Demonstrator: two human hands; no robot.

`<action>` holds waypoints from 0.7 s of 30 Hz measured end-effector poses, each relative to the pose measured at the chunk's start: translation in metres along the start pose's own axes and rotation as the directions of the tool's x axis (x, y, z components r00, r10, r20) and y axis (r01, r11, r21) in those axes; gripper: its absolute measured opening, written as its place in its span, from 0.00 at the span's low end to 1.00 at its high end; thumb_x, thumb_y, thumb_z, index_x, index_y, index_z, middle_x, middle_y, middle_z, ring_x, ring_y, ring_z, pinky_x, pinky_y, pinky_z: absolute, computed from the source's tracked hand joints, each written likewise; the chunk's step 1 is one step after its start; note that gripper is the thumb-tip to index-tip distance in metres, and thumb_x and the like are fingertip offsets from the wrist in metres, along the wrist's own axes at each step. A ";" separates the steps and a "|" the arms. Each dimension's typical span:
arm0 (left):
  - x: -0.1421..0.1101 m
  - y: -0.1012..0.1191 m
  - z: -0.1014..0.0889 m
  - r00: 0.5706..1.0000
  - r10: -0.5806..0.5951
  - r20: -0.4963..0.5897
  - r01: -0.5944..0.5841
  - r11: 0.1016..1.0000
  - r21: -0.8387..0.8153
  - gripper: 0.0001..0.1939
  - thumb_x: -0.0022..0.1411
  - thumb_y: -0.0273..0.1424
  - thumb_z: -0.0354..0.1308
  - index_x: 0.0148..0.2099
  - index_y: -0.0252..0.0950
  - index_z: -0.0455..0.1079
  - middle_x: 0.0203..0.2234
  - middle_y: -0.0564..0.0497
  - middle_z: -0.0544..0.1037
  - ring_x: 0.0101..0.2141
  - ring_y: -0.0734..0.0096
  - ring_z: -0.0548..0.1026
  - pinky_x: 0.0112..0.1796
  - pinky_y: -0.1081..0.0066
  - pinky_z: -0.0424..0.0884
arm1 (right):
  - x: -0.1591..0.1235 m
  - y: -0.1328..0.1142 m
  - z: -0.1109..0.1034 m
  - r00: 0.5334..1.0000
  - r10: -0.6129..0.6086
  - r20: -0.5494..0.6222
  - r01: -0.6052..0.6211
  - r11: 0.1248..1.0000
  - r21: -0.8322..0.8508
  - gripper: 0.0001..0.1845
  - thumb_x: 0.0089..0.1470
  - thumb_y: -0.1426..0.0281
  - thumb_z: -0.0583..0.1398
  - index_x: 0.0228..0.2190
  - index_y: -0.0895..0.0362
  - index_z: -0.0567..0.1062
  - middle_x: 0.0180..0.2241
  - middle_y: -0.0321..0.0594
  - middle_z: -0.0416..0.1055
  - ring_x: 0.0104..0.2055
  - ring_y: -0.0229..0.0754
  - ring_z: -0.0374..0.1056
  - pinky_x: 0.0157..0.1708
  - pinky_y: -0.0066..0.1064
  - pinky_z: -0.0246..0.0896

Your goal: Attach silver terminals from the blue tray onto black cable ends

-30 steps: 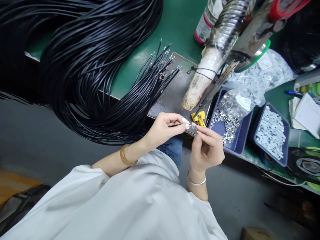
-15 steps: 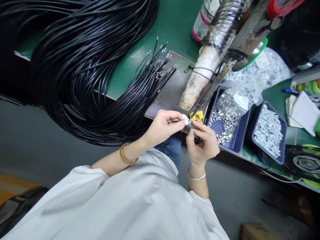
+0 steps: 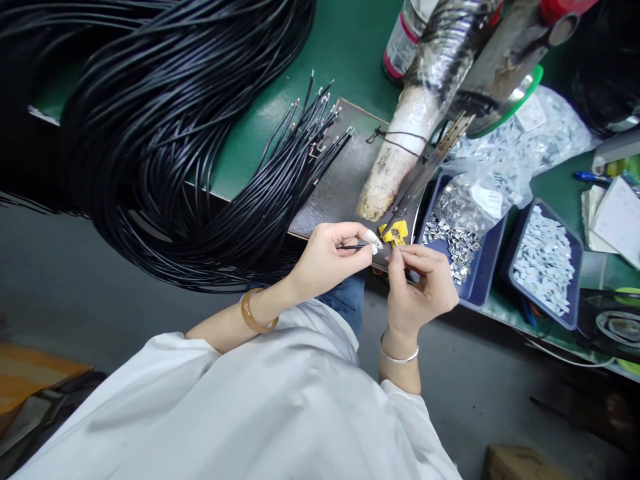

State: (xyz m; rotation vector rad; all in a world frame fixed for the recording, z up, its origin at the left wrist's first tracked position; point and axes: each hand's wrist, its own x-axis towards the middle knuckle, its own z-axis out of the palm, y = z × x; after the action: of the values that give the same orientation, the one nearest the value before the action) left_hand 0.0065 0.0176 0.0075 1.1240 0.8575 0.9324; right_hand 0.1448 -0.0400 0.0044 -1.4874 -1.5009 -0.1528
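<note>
My left hand (image 3: 327, 259) is closed in a pinch on a black cable (image 3: 352, 247), whose end sits between the thumb and a fingertip wearing a white cover (image 3: 372, 239). Just to its right, my right hand (image 3: 420, 280) is closed, thumb against forefinger; what the fingertips hold, if anything, is too small to make out. Right above those fingertips, a yellow piece (image 3: 399, 231) lies at the edge of a dark metal plate (image 3: 327, 193). A bundle of black cables (image 3: 295, 177) with stripped ends rests on the plate, left of both hands.
A film-wrapped tube (image 3: 395, 153) slants down over the plate beside a long metal bar (image 3: 425, 177). To the right stand a blue tray (image 3: 493, 260) of small metal parts and another tray (image 3: 577, 287) of pale pieces. Behind them lies a plastic bag (image 3: 555, 143). A bottle (image 3: 400, 50) stands farther back.
My right hand has drawn away to the right from the cable end, opening a gap between my hands. My left hand keeps its pinch on the cable, almost unmoved.
</note>
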 end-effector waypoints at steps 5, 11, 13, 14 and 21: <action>0.004 0.001 -0.001 0.999 -0.037 0.019 0.039 0.996 -0.079 0.03 0.48 0.23 0.64 0.29 0.30 0.76 0.20 0.55 0.74 0.20 0.84 0.65 0.22 0.81 0.59 | -0.003 -0.001 0.002 0.989 -0.139 -0.051 0.142 0.989 0.052 0.10 0.52 0.79 0.68 0.35 0.55 0.77 0.37 0.37 0.81 0.38 0.38 0.78 0.41 0.32 0.75; 0.006 -0.001 -0.004 1.000 -0.010 0.029 0.014 0.991 -0.137 0.02 0.52 0.25 0.64 0.30 0.31 0.79 0.24 0.52 0.81 0.27 0.79 0.73 0.32 0.79 0.70 | -0.007 0.005 0.005 1.000 0.003 -0.013 -0.001 0.983 0.183 0.08 0.56 0.78 0.64 0.36 0.54 0.75 0.37 0.38 0.80 0.40 0.40 0.78 0.40 0.34 0.76; 0.007 -0.002 -0.004 1.000 -0.003 0.027 0.007 0.991 -0.136 0.03 0.52 0.26 0.65 0.31 0.32 0.79 0.25 0.52 0.81 0.27 0.78 0.74 0.33 0.78 0.71 | -0.007 0.007 0.006 1.000 -0.026 0.000 0.026 0.984 0.176 0.08 0.55 0.78 0.65 0.35 0.55 0.75 0.38 0.38 0.80 0.40 0.40 0.78 0.40 0.33 0.76; 0.007 -0.003 -0.003 1.000 -0.003 0.023 0.006 0.990 -0.138 0.03 0.52 0.26 0.65 0.31 0.32 0.80 0.25 0.52 0.81 0.27 0.78 0.74 0.33 0.78 0.71 | -0.007 0.007 0.006 0.998 -0.064 0.003 0.063 0.986 0.156 0.08 0.55 0.79 0.65 0.35 0.55 0.75 0.38 0.39 0.81 0.40 0.39 0.78 0.41 0.32 0.76; 0.008 -0.006 -0.002 0.999 0.014 -0.046 -0.018 0.996 -0.086 0.03 0.51 0.27 0.65 0.27 0.32 0.77 0.18 0.55 0.73 0.22 0.79 0.69 0.26 0.79 0.66 | -0.010 0.010 0.007 0.960 -0.279 0.010 0.279 0.960 0.001 0.10 0.54 0.79 0.66 0.37 0.57 0.74 0.41 0.43 0.82 0.42 0.38 0.79 0.43 0.28 0.75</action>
State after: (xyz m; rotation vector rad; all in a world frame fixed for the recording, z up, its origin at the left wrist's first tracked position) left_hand 0.0088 0.0244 0.0003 1.0403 0.8385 1.0021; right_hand 0.1474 -0.0401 -0.0116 -1.2721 -1.7140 -0.3141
